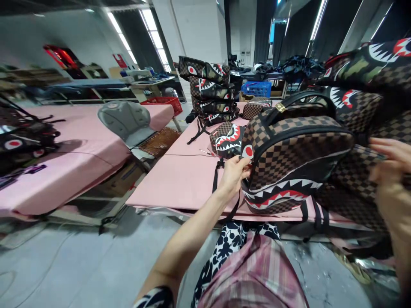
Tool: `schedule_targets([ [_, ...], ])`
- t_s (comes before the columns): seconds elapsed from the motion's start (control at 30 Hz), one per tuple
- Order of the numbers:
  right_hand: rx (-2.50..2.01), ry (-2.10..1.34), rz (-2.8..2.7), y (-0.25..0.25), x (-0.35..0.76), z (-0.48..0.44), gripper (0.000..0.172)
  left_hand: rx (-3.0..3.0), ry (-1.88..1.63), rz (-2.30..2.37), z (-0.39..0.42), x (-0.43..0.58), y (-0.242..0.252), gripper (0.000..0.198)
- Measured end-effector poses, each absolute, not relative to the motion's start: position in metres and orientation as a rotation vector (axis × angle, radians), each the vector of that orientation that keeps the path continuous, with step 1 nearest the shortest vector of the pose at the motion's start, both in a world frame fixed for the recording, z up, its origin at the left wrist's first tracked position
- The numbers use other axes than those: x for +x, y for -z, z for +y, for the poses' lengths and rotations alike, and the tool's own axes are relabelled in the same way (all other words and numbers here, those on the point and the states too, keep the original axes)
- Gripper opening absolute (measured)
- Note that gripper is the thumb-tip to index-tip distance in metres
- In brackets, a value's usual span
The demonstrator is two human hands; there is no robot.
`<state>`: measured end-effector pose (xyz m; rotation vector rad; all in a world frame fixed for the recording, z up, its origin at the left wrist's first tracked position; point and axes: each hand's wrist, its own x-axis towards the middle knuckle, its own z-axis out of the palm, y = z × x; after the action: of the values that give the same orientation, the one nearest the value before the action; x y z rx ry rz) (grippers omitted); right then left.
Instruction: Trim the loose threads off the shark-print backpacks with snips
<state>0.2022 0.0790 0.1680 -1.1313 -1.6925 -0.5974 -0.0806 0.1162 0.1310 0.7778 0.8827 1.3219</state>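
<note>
Brown checkered backpack (295,158) is propped at the pink table's (180,179) near edge, its side pinched by the left hand (234,173). It is steadied from behind by the blurred right hand (390,171), fingers seemingly spread, grip unclear.

the left hand (234,171) pinches the edge of a checkered backpack (292,162) (shark-mouth print) on the pink table (180,179); the right hand (390,171) touches its far side.

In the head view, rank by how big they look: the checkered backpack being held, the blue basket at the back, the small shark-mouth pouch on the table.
1. Checkered backpack, held by the left hand; nearness inflates it.
2. Shark-mouth pouch.
3. Blue basket, about pouch-sized here; far off, so true order unsure.
</note>
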Motion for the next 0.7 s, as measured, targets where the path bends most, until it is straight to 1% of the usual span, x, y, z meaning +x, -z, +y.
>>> schedule_targets([
  [0.1, -1.106, 0.705, -2.093, -0.187, 0.16, 0.077, 0.047, 0.832, -1.217, 0.824, 0.111, -0.088, -0.125, 0.024],
  [0.2, -1.069, 0.643, -2.088, -0.197, 0.137, 0.093, 0.049, 0.995, -1.132, 0.772, 0.108, -0.102, -0.117, 0.022],
  [0.3, -1.074, 0.649, -2.038, -0.203, 0.131, 0.11, 0.044, 1.312, -1.08, 0.824, 0.114, -0.115, -0.091, 0.025],
  [0.37, -1.126, 0.681, -2.09, -0.205, 0.13, 0.118, 0.037, 1.608, -1.027, 0.998, 0.12, -0.12, -0.071, 0.026],
  [0.47, -1.112, 0.608, -2.118, -0.206, 0.131, 0.122, 0.028, 2.046, -0.797, 1.275, 0.125, -0.122, -0.053, 0.026],
  [0.53, -1.082, 0.573, -2.105, -0.204, 0.131, 0.119, 0.026, 2.296, -0.607, 1.323, 0.126, -0.122, -0.053, 0.027],
  [0.6, -1.055, 0.556, -2.105, -0.203, 0.131, 0.115, 0.025, 2.466, -0.443, 1.259, 0.126, -0.12, -0.059, 0.026],
  [0.7, -1.033, 0.518, -2.126, -0.202, 0.131, 0.108, 0.025, 2.453, -0.313, 1.182, 0.128, -0.115, -0.067, 0.019],
])
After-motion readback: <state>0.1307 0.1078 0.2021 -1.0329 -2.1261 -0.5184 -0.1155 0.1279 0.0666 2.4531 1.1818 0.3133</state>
